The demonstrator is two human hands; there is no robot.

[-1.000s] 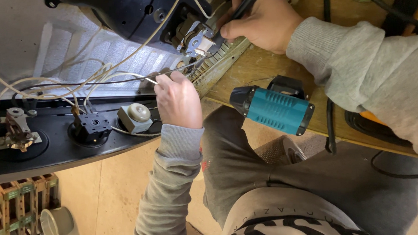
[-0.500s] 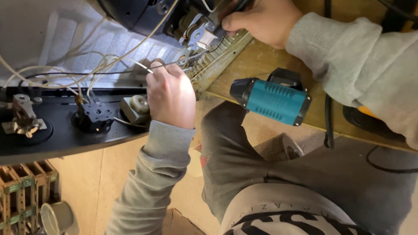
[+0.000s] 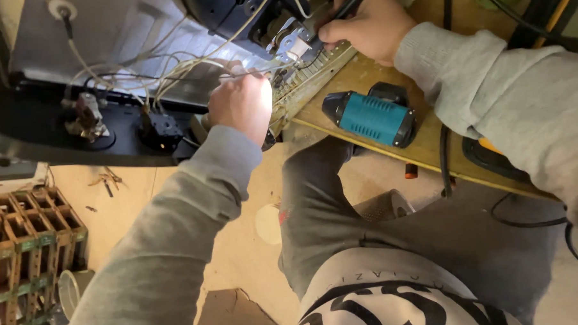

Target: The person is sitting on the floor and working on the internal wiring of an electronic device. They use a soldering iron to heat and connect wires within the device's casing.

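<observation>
The work in hand looks like a job on the wiring of an opened appliance (image 3: 124, 33): the person is at the stage of working a small connector block (image 3: 291, 47) while the loose leads are held out of the way. The right hand (image 3: 361, 22) has its grip closed around a slim dark tool (image 3: 347, 5), pen-fashion, with the tip pointing down and left onto the pale connector just below the fingertips. The left hand (image 3: 242, 106) is curled shut on a bundle of thin pale wires (image 3: 170, 67), which run off to its left across the grey sheet metal and into the black panel (image 3: 77, 134) with its sockets.

Judging from this, the next move calls for a steady tool tip at the connector and continued tension on the wires, so that neither slips; the two hands sit close together, the left one below and to the left of the right.

The left forearm rises from the lower left in a grey sleeve, wrist bent so that the back of the hand faces the camera. The right arm comes in from the right edge, elbow high, wrist bent down toward the connector. A teal and black power tool (image 3: 371, 118) lies idle on the wooden tabletop (image 3: 429, 151), just below the right grip.
</observation>
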